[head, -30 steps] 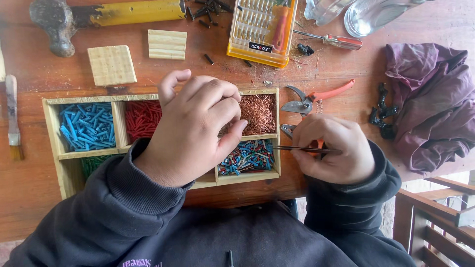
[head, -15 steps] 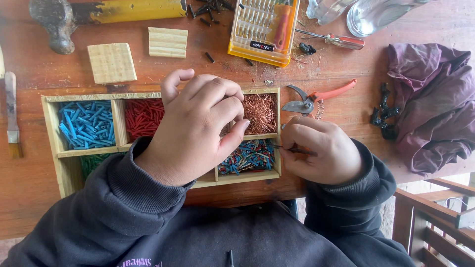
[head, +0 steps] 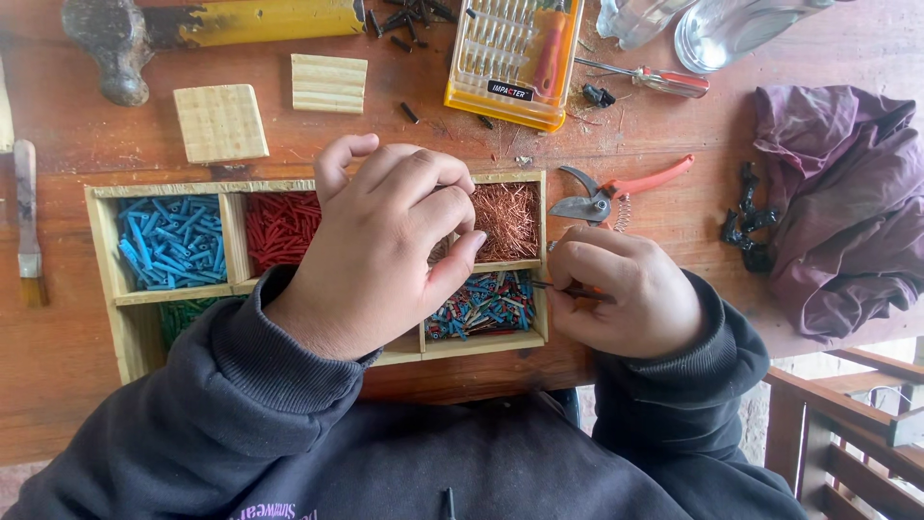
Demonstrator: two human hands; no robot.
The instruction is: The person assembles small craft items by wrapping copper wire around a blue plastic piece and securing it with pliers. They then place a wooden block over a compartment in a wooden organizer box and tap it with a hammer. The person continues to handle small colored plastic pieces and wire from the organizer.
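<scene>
The left hand (head: 385,246) lies curled over the middle of a pale wooden compartment tray (head: 106,279) on the reddish wooden tabletop (head: 674,125), fingers bent above the bin of copper wire bits (head: 508,220); whether it pinches anything I cannot tell. The right hand (head: 626,294) is clenched round a thin dark tool (head: 553,286), possibly tweezers, its tip at the tray's right edge beside the mixed red and blue pieces (head: 486,303). Orange-handled pruning shears (head: 616,193) lie just beyond.
</scene>
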